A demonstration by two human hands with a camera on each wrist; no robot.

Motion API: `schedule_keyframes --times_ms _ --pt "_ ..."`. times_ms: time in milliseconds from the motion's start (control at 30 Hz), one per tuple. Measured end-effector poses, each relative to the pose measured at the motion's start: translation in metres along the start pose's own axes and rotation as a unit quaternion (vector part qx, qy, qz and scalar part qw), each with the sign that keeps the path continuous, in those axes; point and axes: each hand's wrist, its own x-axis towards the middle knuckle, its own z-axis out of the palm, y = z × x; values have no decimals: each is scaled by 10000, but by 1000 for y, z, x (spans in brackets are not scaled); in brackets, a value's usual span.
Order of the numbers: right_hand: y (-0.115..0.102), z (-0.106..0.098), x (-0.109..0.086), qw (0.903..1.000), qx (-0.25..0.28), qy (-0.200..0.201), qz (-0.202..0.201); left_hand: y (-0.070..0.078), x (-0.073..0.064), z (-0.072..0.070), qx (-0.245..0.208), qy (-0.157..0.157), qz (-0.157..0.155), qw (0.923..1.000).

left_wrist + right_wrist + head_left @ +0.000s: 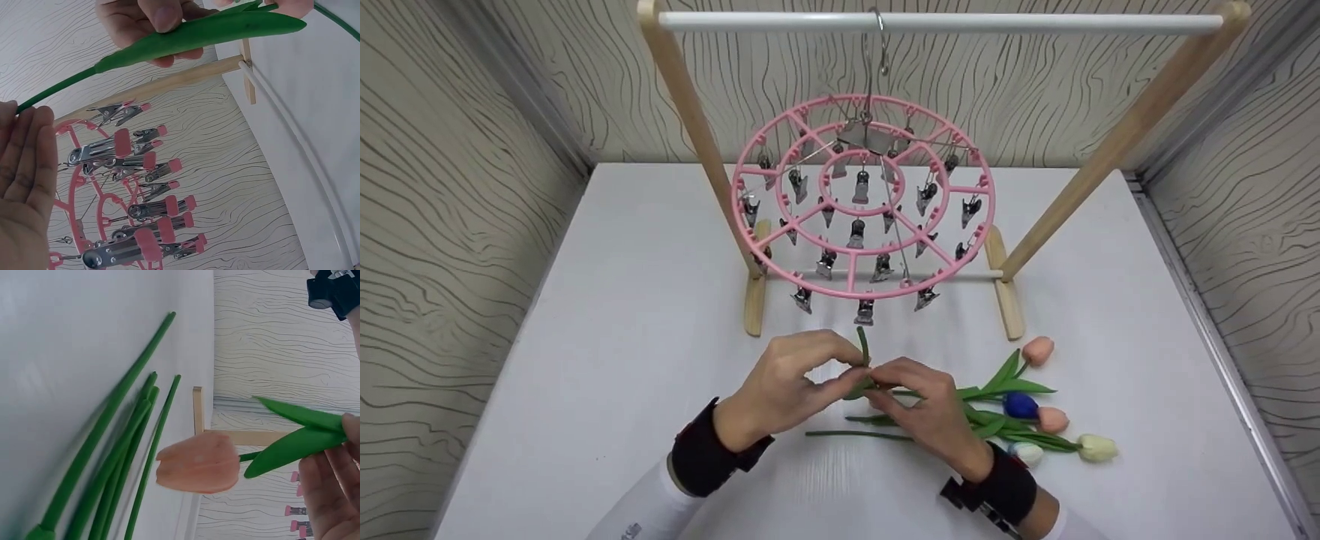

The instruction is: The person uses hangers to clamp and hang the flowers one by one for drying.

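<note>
Close together at the front of the rack are both hands, on one artificial tulip with a pink bloom (199, 464). My left hand (791, 382) pinches it between thumb and fingers, with a short length of green stem (863, 345) sticking up above. From the other side my right hand (926, 409) pinches the same tulip, near its leaves. A long green leaf (202, 35) crosses the top of the left wrist view. Two leaves (292, 447) spread behind the bloom in the right wrist view. In the head view the bloom is hidden.
A pink round clip hanger (851, 291) with several metal clips hangs by its hook from the white bar (945, 22) of a wooden rack (1080, 199). Several tulips lie right on the white table (607, 315), including blue (1021, 405), cream (1098, 448) and white (1026, 454) blooms.
</note>
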Motion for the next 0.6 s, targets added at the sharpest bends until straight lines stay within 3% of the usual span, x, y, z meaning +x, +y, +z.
schedule_keyframes --times_ms 167,300,433,600 --pt "-1 6 2 9999 106 55 8 -5 -6 -9 86 263 -45 9996" --pt "-2 11 5 9997 190 174 16 -14 -15 -34 328 639 -175 9973" --pt "-1 15 8 9986 464 254 -100 -25 -23 -55 670 832 -522 9929" --pt "1 20 15 9988 282 345 -222 -42 -30 -63 985 1027 -1159 9830"
